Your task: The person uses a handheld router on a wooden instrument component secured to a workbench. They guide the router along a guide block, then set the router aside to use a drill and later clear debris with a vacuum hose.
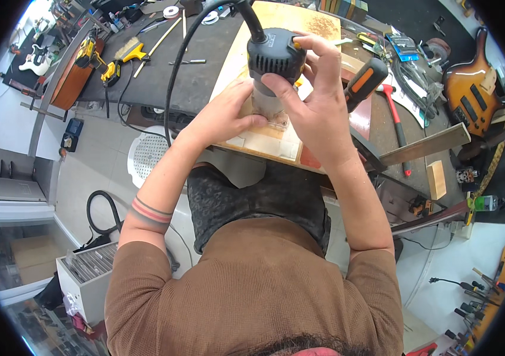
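Black corded router (275, 58), greyish lower housing (266, 102), upright on a pale wooden board (239, 59)

The router (276, 54) stands on the board (237, 59) at the table's (160, 80) front edge. Near the left edge sits the drill (90, 52), the brush (129, 50) just right. Right of the board lies the hammer (396, 118).
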`<state>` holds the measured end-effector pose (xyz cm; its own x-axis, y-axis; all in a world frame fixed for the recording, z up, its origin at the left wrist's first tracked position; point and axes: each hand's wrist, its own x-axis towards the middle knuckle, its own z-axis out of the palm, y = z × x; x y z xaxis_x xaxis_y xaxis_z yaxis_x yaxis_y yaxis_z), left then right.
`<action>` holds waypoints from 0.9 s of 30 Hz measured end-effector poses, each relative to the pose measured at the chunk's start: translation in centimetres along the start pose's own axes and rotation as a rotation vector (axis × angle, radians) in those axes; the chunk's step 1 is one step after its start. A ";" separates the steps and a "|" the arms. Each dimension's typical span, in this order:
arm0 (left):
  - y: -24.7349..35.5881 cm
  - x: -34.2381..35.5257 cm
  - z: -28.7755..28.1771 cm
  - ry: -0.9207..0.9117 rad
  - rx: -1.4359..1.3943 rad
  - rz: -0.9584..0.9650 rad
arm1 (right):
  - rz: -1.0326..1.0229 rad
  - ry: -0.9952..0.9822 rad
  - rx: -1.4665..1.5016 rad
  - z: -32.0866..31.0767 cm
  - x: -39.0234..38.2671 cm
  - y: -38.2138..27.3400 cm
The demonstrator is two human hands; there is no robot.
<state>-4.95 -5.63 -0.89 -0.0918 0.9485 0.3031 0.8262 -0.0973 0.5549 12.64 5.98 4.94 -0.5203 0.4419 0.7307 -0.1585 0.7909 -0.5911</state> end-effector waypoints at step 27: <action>0.0 -0.4 -0.1 0.001 0.019 0.039 | 0.213 -0.097 0.213 1.2 0.7 -0.5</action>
<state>-4.97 -6.04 -0.91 -0.0597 0.9439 0.3249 0.8395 -0.1286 0.5279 11.34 5.41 5.32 -0.6368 0.5372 0.5531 -0.2042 0.5742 -0.7928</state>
